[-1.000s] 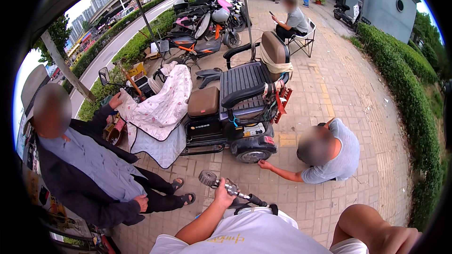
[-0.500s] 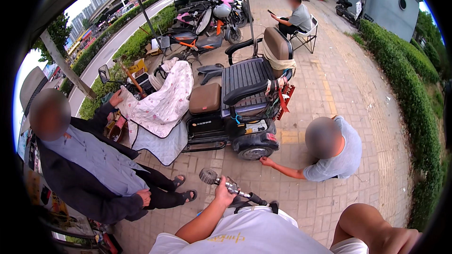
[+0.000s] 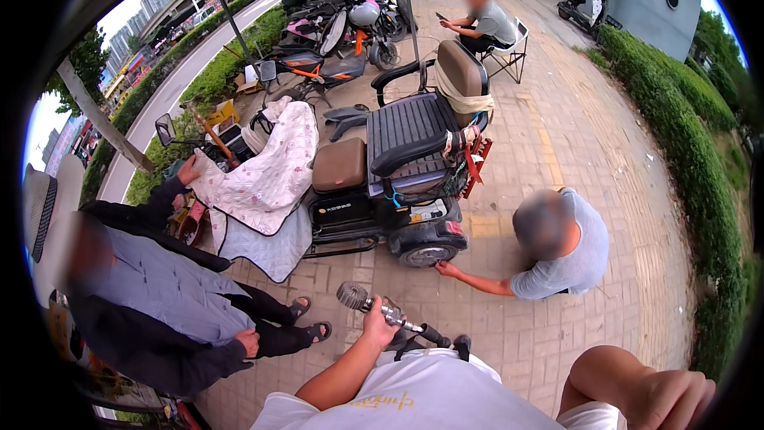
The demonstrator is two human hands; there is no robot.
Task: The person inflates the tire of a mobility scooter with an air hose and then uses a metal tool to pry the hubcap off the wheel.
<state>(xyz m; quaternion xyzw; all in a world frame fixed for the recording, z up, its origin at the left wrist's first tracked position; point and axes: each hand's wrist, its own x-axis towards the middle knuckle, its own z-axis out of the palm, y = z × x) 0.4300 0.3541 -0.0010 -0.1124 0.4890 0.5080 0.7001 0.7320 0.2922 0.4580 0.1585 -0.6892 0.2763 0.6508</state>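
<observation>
My left hand (image 3: 379,328) is closed around the shiny metal shaft of a rod-like tool with a round, ridged grey head (image 3: 352,295). The tool lies slantwise in front of my white shirt, its dark end toward my feet. At the lower right, my right hand (image 3: 675,400) is curled with its fingers bent in; whatever it may hold is hidden. Beyond the tool stands a three-wheeled electric scooter (image 3: 362,213), partly covered by a quilted flowered cover (image 3: 267,171). Its near rear wheel (image 3: 427,256) is touched by the hand of a crouching person (image 3: 574,243).
A person in a dark jacket (image 3: 171,287) stands at the left, one hand on the cover. Farther off, someone sits on a folding chair (image 3: 509,52). Parked scooters (image 3: 362,20) line the back; a hedge (image 3: 676,95) edges the paved ground (image 3: 573,135) at right.
The view has shifted slightly, so the scooter and people sit a little farther left. The standing person's head has moved left and lower in view. My left hand keeps hold of the tool.
</observation>
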